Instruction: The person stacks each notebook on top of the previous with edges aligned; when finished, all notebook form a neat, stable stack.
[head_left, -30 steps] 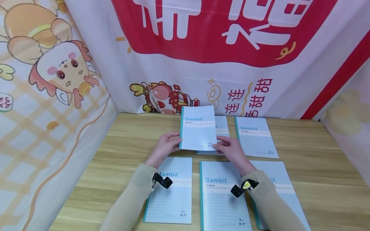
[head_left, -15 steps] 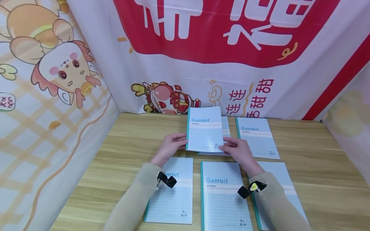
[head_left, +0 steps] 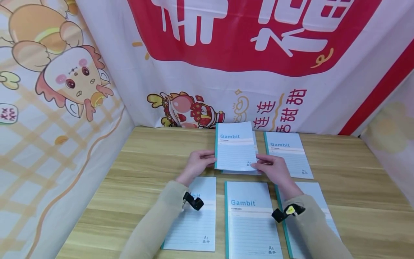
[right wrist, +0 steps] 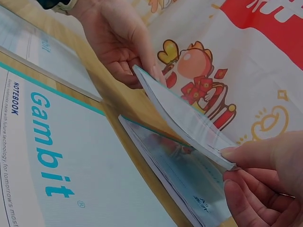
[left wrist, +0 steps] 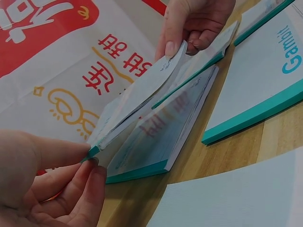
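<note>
Both hands hold a light blue notebook (head_left: 236, 147) with a teal spine, tilted just above another notebook (head_left: 240, 172) at the back middle of the table. My left hand (head_left: 198, 163) pinches its spine edge, thumb on top and fingers below, as the left wrist view shows near the spine (left wrist: 94, 152). My right hand (head_left: 274, 171) pinches the lower right corner; in the right wrist view that corner lies between the thumb and fingers of the right hand (right wrist: 265, 175). A gap separates the held notebook from the lower one (right wrist: 175, 170), which is mostly covered in the head view.
A notebook (head_left: 288, 154) lies at the back right. Three more lie in front: one at left (head_left: 194, 223), partly under the left forearm, one in the middle (head_left: 252, 223), and one at right (head_left: 310, 216) under the right forearm. A printed cloth (head_left: 194, 79) hangs behind the wooden table (head_left: 113, 201).
Both hands have moved right with the held notebook, which now covers more of the notebook beneath and sits slightly lower in view. The other notebooks stay in place.
</note>
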Available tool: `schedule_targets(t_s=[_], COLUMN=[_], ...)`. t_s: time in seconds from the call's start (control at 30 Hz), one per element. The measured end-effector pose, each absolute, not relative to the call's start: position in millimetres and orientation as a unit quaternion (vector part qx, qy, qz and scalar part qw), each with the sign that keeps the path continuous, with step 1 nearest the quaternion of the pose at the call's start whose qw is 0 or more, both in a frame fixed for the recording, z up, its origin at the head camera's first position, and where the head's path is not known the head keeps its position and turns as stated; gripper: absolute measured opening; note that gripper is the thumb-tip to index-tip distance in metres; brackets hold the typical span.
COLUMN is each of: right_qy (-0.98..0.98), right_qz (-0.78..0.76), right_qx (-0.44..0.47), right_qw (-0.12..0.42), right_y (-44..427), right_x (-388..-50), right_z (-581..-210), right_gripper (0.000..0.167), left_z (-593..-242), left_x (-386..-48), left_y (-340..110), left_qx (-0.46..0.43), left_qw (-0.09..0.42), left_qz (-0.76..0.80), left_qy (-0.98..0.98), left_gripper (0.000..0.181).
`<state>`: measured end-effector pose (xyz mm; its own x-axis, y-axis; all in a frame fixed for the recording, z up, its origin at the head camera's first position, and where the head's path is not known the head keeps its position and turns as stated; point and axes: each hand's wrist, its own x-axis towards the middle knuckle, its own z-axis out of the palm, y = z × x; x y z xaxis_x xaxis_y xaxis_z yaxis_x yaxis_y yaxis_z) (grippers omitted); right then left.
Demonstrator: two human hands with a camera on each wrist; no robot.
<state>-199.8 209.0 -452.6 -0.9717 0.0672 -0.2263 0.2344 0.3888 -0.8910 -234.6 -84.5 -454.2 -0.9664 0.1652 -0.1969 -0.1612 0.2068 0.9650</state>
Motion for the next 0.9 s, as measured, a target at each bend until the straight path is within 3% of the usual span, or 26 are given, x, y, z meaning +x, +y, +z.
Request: schedule_targets(t_s=[0.9], right_qy=[0.836], right_qz=[-0.529], right_qx=[0.124], right_qw=[0.073], right_y=[222.6], right_x=[-205.7], right_z=[-464.3], right_gripper=[0.051], left_z=[-466.1], left_x=[-240.1], left_y=[-58.4], left_qx=[0.008], left_qw=[0.106], left_qz=[0.567], left_qy=[0.817], left_gripper=[0.031])
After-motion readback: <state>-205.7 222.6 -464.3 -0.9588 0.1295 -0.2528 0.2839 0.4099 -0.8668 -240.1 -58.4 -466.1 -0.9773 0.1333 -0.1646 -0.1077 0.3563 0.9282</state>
